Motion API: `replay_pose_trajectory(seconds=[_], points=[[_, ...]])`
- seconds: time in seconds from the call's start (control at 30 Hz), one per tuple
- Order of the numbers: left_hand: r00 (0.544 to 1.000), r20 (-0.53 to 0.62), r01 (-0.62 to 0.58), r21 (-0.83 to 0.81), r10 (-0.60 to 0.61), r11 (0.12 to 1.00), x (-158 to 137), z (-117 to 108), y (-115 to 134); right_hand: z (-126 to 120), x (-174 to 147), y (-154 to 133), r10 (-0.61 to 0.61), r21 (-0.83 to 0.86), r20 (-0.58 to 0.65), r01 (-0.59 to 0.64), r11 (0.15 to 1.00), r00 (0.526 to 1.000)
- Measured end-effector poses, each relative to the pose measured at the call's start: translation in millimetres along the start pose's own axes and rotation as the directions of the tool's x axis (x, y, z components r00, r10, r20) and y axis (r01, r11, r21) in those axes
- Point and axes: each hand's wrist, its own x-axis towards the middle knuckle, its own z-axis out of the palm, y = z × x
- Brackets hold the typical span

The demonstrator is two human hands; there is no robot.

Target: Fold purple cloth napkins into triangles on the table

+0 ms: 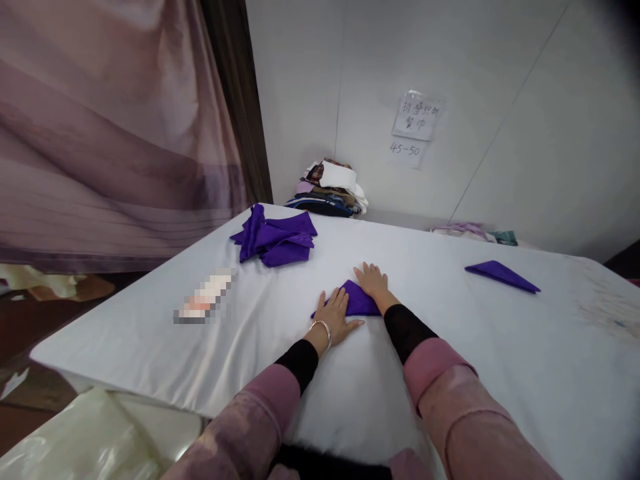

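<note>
A folded purple cloth napkin lies flat on the white-covered table in front of me, its shape roughly a triangle. My left hand, with a silver bangle at the wrist, presses flat on the napkin's left part, fingers spread. On the upper right side of the same napkin rests my right hand, fingers stretched out and palm down; it covers part of that edge. Neither hand grips the fabric.
A loose heap of purple cloths lies at the table's far left. Another folded purple napkin is on the right. A blurred-out rectangular object sits at left. Stacked clothes stand behind the table, by the wall.
</note>
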Motion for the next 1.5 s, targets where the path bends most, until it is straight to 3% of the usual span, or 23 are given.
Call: replay_pose_trajectory(seconds=[0.1, 0.2, 0.27, 0.57, 0.93, 1.1, 1.27, 1.5], points=[[1.0, -0.001, -0.002, -0.009, 0.002, 1.0, 0.4, -0.3, 0.6, -0.7, -18.5, 1.0, -0.012, 0.015, -0.054, 0.013, 1.0, 0.998], [1.0, 0.013, 0.005, -0.02, -0.005, 1.0, 0.9, -2.3, 1.3, 10.0, -39.3, 0.7, -0.178, -0.027, -0.12, 0.176, 0.984, 0.977], [1.0, 0.023, 0.01, -0.019, -0.009, 1.0, 0.4, -4.4, 2.1, 18.1, -48.9, 5.5, -0.219, -0.052, -0.118, 0.214, 0.976, 0.969], [0.999, 0.031, 0.017, -0.004, -0.017, 1.0, -2.6, -9.9, 4.2, 24.5, -51.5, 30.2, -0.108, -0.021, -0.098, 0.106, 0.994, 0.989], [0.994, 0.102, 0.049, -0.088, -0.04, 0.995, 6.9, -17.8, -0.4, 22.6, -55.9, 28.3, -0.137, -0.028, -0.093, 0.134, 0.991, 0.986], [0.996, 0.018, -0.081, -0.074, 0.082, 0.994, 25.6, -25.0, 19.3, 19.0, -57.0, 28.5, -0.133, -0.08, -0.053, 0.129, 0.988, 0.99], [0.997, 0.065, -0.039, -0.111, 0.047, 0.993, 42.4, -17.8, 21.1, 20.9, -56.1, 29.5, -0.14, -0.084, -0.064, 0.134, 0.987, 0.988], [0.999, 0.031, -0.03, -0.1, 0.033, 0.995, 45.5, -1.0, 11.4, 23.4, -55.9, 31.1, -0.15, -0.065, -0.08, 0.145, 0.987, 0.986]])
